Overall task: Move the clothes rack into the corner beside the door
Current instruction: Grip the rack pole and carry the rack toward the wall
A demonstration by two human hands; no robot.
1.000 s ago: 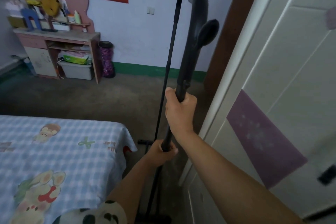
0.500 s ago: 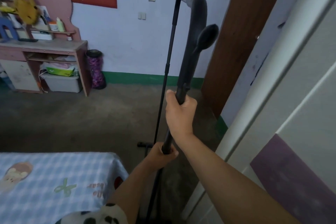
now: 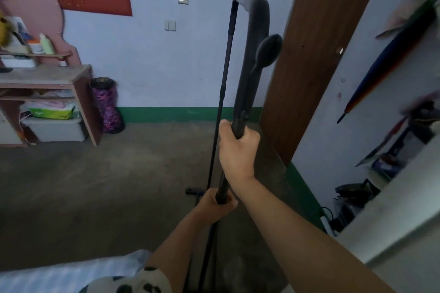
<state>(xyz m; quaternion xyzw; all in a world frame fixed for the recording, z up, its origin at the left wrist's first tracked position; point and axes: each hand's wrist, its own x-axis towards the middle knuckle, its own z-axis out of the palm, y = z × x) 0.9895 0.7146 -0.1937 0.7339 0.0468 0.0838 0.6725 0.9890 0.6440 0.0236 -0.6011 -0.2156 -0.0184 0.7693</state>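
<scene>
A tall black clothes rack (image 3: 252, 59) stands upright in front of me, folded narrow, with a thin second pole (image 3: 226, 74) just left of the thick one. My right hand (image 3: 235, 147) is closed around the thick pole at mid height. My left hand (image 3: 215, 204) grips the same pole lower down. One foot of the rack's base (image 3: 193, 191) shows on the floor; the rest of the base is hidden by my arms. The brown door (image 3: 316, 59) stands open right behind the rack, and the corner beside it lies to the right.
A white wardrobe edge (image 3: 390, 209) fills the near right. Behind it, a folded umbrella (image 3: 381, 71) hangs on the wall above dark clutter and cables (image 3: 352, 200). A pink desk (image 3: 47, 93) and a purple cylinder (image 3: 107, 104) stand at the far left. A checked bedspread (image 3: 71, 276) is at the bottom.
The view has moved forward and swung right: the bed has dropped toward the bottom edge, the wardrobe front has slid off right, and the door and wall corner have come into view. Both hands keep their grip.
</scene>
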